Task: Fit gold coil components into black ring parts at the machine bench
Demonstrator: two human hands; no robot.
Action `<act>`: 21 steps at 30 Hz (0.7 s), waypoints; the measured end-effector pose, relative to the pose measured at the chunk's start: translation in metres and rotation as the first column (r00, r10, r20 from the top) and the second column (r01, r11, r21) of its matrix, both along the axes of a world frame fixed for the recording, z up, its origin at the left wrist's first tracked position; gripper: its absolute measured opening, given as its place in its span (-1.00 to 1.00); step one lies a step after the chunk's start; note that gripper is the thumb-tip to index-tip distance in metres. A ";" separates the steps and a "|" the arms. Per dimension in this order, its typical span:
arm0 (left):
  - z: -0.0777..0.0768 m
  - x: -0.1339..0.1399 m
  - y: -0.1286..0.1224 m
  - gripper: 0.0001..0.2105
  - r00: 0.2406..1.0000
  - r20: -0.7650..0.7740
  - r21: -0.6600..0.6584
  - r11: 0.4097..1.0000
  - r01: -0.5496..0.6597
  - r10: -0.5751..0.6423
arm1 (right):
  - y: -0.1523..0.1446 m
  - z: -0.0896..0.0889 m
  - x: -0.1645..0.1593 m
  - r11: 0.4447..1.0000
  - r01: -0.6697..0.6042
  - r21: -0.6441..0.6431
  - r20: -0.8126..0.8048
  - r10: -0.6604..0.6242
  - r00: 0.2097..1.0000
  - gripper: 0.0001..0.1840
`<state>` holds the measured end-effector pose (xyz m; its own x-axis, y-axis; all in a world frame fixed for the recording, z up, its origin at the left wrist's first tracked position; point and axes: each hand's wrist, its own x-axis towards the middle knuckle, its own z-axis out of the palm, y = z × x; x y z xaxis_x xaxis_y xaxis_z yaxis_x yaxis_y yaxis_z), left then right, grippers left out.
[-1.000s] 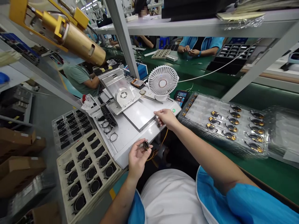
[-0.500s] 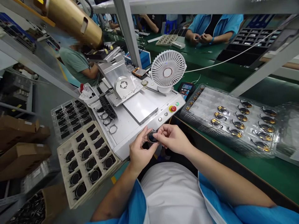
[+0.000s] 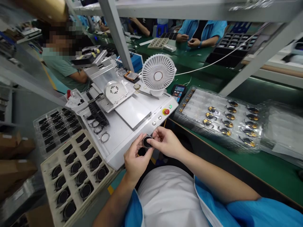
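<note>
Between my two hands, just off the machine's front edge, is a round black watch face (image 3: 146,142) with a thin rim. My left hand (image 3: 136,157) grips it at the side, fingers and thumb curled around the edge. The thumb of my right hand (image 3: 167,143) presses on its dark surface, and the other fingers are bent behind. Left of my hands, a beige tray (image 3: 50,164) holds several similar round black pieces in its pockets. A few loose metal rings (image 3: 104,136) lie on the left of the white machine (image 3: 113,154).
A white fan (image 3: 158,75) stands on the machine near a red stop button (image 3: 166,111). At right, a clear tray (image 3: 196,107) carries several round parts with gold-coloured areas. A black tray (image 3: 56,129) sits at left. Metal posts (image 3: 118,34) frame the bench; co-workers sit beyond.
The whole view has shifted, so the bench and my hands appear further left. Both hands still hold the watch face, with the right thumb on its surface.
</note>
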<state>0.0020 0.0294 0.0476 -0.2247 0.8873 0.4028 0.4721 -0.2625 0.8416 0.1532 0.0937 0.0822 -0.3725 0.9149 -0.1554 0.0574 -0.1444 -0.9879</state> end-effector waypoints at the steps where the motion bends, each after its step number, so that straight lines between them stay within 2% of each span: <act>1: -0.004 0.002 0.000 -0.46 1.000 0.014 0.008 1.000 0.014 -0.014 | 0.000 -0.003 0.002 1.000 -0.013 -0.023 -0.024 0.012 1.000 -0.63; 4: -0.015 0.008 0.001 -0.38 0.992 0.014 0.001 0.992 0.126 -0.126 | 0.004 -0.013 0.023 0.988 -0.098 -0.120 -0.099 0.086 0.991 -0.50; 5: -0.019 0.009 0.002 -0.33 0.985 -0.004 -0.017 0.985 0.171 -0.171 | 0.007 -0.016 0.039 0.992 -0.049 -0.115 -0.097 0.038 0.995 -0.47; 6: -0.021 0.009 0.002 -0.30 0.978 -0.022 -0.037 0.978 0.206 -0.207 | 0.011 -0.019 0.059 0.995 0.065 -0.078 -0.071 -0.071 0.995 -0.45; 7: -0.023 0.008 0.002 -0.30 0.972 -0.040 -0.055 0.972 0.230 -0.232 | 0.014 -0.021 0.084 0.973 0.232 -0.007 -0.025 -0.232 0.972 -0.45; 8: -0.024 0.005 0.002 -0.32 0.968 -0.053 -0.062 0.968 0.243 -0.246 | 0.015 -0.022 0.114 0.907 0.413 0.087 0.027 -0.416 0.909 -0.45; 9: -0.026 0.002 0.003 -0.37 0.966 -0.062 -0.059 0.967 0.248 -0.252 | 0.014 -0.023 0.147 0.793 0.577 0.195 0.078 -0.599 0.797 -0.45; 10: -0.026 -0.002 0.002 -0.43 0.964 -0.071 -0.045 0.967 0.253 -0.255 | 0.009 -0.025 0.182 0.646 0.696 0.315 0.121 -0.754 0.645 -0.46; 12: -0.028 -0.010 0.002 -0.55 0.960 -0.088 -0.013 0.964 0.267 -0.267 | -0.012 -0.033 0.249 0.376 0.767 0.520 0.205 -0.927 0.315 -0.47; 13: -0.028 -0.013 0.001 -0.60 0.957 -0.096 0.001 0.962 0.274 -0.273 | -0.025 -0.042 0.278 0.277 0.742 0.611 0.245 -0.957 0.156 -0.48; 14: -0.028 -0.015 0.001 -0.64 0.954 -0.103 0.009 0.959 0.283 -0.281 | -0.041 -0.053 0.302 0.223 0.695 0.684 0.290 -0.957 0.021 -0.49; 15: -0.027 -0.016 0.001 -0.67 0.952 -0.110 0.015 0.957 0.290 -0.286 | -0.056 -0.068 0.322 0.223 0.640 0.735 0.349 -0.934 -0.075 -0.52; 17: -0.023 -0.017 0.004 -0.71 0.946 -0.128 0.037 0.952 0.303 -0.296 | -0.084 -0.100 0.346 0.314 0.570 0.759 0.478 -0.863 -0.161 -0.57; 19: -0.016 -0.018 0.009 -0.74 0.937 -0.154 0.067 0.942 0.328 -0.315 | -0.105 -0.129 0.356 0.398 0.561 0.726 0.570 -0.804 -0.167 -0.61; 21: -0.007 -0.023 0.015 -0.76 0.924 -0.188 0.101 0.930 0.354 -0.332 | -0.117 -0.143 0.360 0.402 0.609 0.684 0.605 -0.779 -0.165 -0.66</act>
